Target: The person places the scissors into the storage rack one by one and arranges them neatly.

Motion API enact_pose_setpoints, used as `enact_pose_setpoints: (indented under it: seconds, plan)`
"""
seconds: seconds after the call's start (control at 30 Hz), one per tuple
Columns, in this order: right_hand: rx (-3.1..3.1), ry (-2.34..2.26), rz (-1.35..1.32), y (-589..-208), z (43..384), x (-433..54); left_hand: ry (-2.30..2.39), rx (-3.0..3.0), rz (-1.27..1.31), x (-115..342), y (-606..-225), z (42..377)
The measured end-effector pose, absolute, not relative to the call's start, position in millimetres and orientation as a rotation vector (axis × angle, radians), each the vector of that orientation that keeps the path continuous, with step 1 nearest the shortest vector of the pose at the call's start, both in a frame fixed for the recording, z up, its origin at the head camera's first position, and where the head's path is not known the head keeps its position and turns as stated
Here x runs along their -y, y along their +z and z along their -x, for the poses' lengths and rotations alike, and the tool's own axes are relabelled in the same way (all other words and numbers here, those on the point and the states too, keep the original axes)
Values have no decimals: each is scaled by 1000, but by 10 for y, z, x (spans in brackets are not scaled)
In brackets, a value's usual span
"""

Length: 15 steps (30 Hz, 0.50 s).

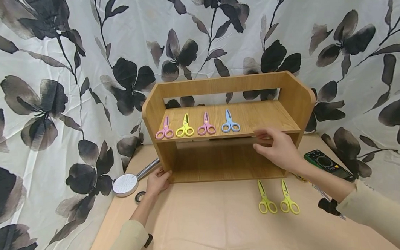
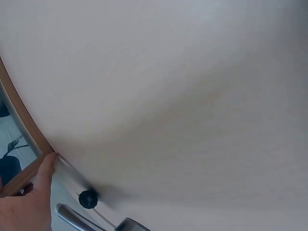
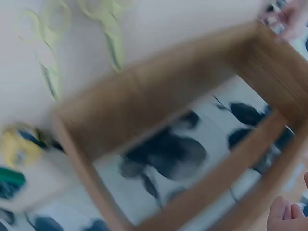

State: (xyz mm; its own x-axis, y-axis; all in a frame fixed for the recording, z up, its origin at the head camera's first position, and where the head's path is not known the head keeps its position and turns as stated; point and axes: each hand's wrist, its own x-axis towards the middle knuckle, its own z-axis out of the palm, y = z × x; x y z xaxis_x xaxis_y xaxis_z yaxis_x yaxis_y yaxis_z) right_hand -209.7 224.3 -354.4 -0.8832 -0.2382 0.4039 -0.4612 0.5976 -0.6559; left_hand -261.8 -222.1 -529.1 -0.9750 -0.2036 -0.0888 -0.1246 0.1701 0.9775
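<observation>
A wooden two-tier shelf (image 1: 223,173) stands on the table. Along its upper board lie pink scissors (image 1: 164,128), yellow scissors (image 1: 185,126), a second pink pair (image 1: 206,124) and blue scissors (image 1: 229,122). My left hand (image 1: 158,181) grips the lower left front corner of the shelf; the left wrist view has its thumb (image 2: 46,168) against the wooden edge. Held near the right end of the upper board, my right hand (image 1: 278,148) has loosely bent fingers and nothing in them. Two yellow scissors, one (image 1: 266,199) beside the other (image 1: 288,199), lie on the table before the shelf.
Left of the shelf are a round white-headed tool with a metal handle (image 1: 126,184) and a black ring (image 1: 140,197). To the right lie a green-and-black multimeter (image 1: 327,164) and a black-and-metal item (image 1: 328,206) by my right forearm. Floral cloth (image 1: 130,30) hangs behind.
</observation>
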Motion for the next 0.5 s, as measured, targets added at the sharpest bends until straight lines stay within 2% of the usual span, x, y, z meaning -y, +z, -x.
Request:
enact_pose_setpoints:
  seconds: [0.5]
  plan:
    - [2630,1495,-275,-4786,1820,-2552,-1905,2407,-322,2160,-5307,2625]
